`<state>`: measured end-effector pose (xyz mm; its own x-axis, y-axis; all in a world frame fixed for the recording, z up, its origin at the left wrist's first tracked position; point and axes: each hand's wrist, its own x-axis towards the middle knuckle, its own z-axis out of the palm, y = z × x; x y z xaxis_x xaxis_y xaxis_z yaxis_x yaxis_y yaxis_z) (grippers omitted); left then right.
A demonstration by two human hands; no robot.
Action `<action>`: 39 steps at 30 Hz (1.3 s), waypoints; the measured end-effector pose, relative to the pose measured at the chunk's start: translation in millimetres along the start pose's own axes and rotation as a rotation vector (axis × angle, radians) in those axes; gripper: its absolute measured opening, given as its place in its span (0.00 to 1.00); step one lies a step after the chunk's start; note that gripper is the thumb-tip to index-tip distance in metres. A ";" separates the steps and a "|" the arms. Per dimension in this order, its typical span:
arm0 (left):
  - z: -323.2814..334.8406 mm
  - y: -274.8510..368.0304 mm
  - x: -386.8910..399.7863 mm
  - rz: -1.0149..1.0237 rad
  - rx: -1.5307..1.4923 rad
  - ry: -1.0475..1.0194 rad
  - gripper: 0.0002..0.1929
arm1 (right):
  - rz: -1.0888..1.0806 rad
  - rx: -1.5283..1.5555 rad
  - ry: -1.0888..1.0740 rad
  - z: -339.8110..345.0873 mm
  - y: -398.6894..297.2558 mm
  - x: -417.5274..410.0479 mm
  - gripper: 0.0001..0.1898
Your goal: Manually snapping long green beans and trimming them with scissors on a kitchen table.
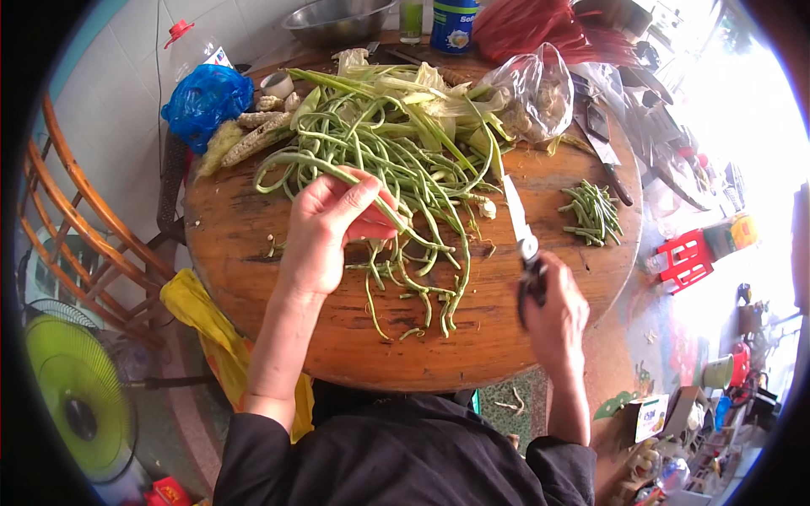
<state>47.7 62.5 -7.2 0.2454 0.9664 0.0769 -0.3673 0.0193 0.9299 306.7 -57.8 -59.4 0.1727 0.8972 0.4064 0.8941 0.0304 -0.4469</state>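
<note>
Between the thumb and fingers of my left hand [332, 221] is a long green bean [304, 159], its cut-looking end pointing toward the right. Under and behind that hand lies a tangled heap of long green beans [380, 145]. My right hand [557, 303] grips the dark handles of a pair of scissors [519, 215], blades pointing away from me and apart from the bean. Short cut bean pieces [591, 212] form a small pile at the table's right. Bean ends and scraps [424, 303] lie on the wood nearer to me.
Corn husks [430, 88] and corn cobs [256, 139] lie behind the beans on the round wooden table [253, 221]. A knife [601, 152] rests at the right edge. Also there are a blue plastic bag [209, 104], a clear bag [538, 95] and a metal basin [338, 22].
</note>
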 end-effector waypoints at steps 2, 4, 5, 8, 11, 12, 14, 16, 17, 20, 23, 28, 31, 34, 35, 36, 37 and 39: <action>-4.4 2.0 8.8 0.004 0.052 -0.005 0.06 | 0.107 -0.253 -0.069 -5.5 31.1 14.2 0.23; -4.4 3.5 14.3 0.016 0.197 -0.070 0.15 | 0.194 -0.375 -0.186 -7.8 58.5 25.4 0.22; -3.7 2.9 13.0 0.019 0.192 -0.066 0.15 | 0.251 -0.398 -0.281 -7.8 62.7 30.8 0.20; -0.6 -6.4 10.6 0.025 0.194 -0.010 0.33 | 0.256 -0.520 -0.470 2.5 51.6 45.5 0.16; -10.0 -13.3 6.2 0.000 0.142 -0.004 0.30 | -0.060 -0.436 -0.472 -2.5 13.6 51.9 0.15; -14.1 -12.4 6.7 -0.009 0.158 -0.033 0.21 | -0.183 -0.289 -0.370 -4.9 2.9 53.2 0.16; -21.4 -19.2 9.2 0.004 0.108 -0.022 0.16 | -0.134 0.031 -0.393 0.4 -29.5 63.4 0.17; -23.8 -20.6 11.6 0.015 0.086 -0.061 0.07 | -0.068 0.521 -0.386 20.7 -53.5 74.4 0.18; -22.1 -21.9 12.0 0.017 0.087 -0.063 0.07 | -0.068 0.703 -0.366 34.7 -60.7 79.3 0.20; -26.9 -27.2 13.2 0.025 0.099 -0.121 0.10 | 0.067 0.970 -0.797 57.4 -83.2 97.9 0.24; -28.3 -18.5 17.4 -0.095 -0.087 -0.090 0.11 | 0.348 1.438 -0.949 64.8 -93.3 107.4 0.22; -70.6 -2.8 27.7 0.195 -0.208 0.168 0.10 | 0.346 1.561 -1.082 64.6 -106.1 126.0 0.19; -69.1 1.7 25.0 0.266 -0.198 0.210 0.09 | 0.308 1.521 -1.065 72.0 -119.1 135.0 0.21; -67.3 6.6 26.6 0.298 -0.185 0.246 0.09 | 0.286 1.687 -1.223 80.1 -127.7 146.3 0.17; -67.0 8.5 28.3 0.315 -0.176 0.257 0.09 | 0.273 1.686 -1.229 80.7 -131.0 147.3 0.17; -65.8 12.2 31.6 0.328 -0.174 0.259 0.08 | 0.245 1.662 -1.090 82.9 -134.0 147.9 0.16; -61.6 16.8 32.9 0.344 -0.167 0.260 0.08 | 0.216 1.635 -0.949 84.0 -136.1 149.9 0.15; -44.4 27.6 37.2 0.410 0.023 0.334 0.07 | 0.221 1.649 -0.737 85.7 -133.8 161.8 0.14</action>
<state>6.9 110.4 5.4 -0.2153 0.9224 0.3206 -0.3520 -0.3795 0.8556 179.6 121.0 -2.1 -0.3886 0.9203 0.0452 -0.4740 -0.1577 -0.8663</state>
